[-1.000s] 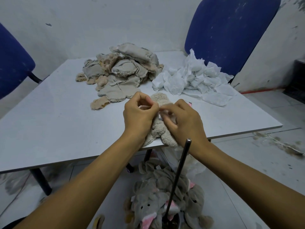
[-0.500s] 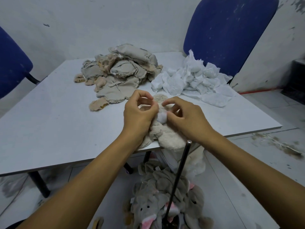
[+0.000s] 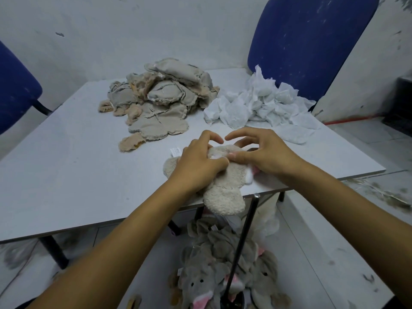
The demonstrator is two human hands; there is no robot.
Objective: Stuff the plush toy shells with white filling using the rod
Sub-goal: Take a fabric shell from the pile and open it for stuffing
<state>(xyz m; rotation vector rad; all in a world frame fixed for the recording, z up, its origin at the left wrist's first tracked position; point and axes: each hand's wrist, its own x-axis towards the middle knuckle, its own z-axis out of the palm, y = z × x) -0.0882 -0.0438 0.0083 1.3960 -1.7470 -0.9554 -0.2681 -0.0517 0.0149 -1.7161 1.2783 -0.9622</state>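
One cream plush shell (image 3: 223,188) lies at the near edge of the surface (image 3: 66,175), its lower end hanging over the edge. Both hands are on it. The left hand (image 3: 198,161) grasps the shell's upper part, thumb and fingers curled onto the fabric. The right hand (image 3: 265,152) does the same from the other side, its thumb pressing at the point where a small tuft of white filling (image 3: 215,156) shows between the two grips. A second bit of white (image 3: 249,177) pokes out beside the right palm, next to a pink patch.

The rod (image 3: 243,241) is in neither hand. It stands below the surface edge, leaning up from a container on the floor; I cannot tell what holds its base.

Stock remaining: a heap of flat unstuffed shells (image 3: 160,99) sits at the far middle of the surface, and a pile of white wadding (image 3: 256,103) lies just to the right of it, well apart from the hands. Grey elephant toys (image 3: 207,279) are gathered on the floor under the near edge; whether these are finished pieces cannot be confirmed, though they look filled.

Assessment: work is under way on the shell in hand, which appears partly filled, with filling being worked in at the opening by finger. Rod packing is not in progress. The large heap of flat shells indicates the greater part of the task is outstanding.
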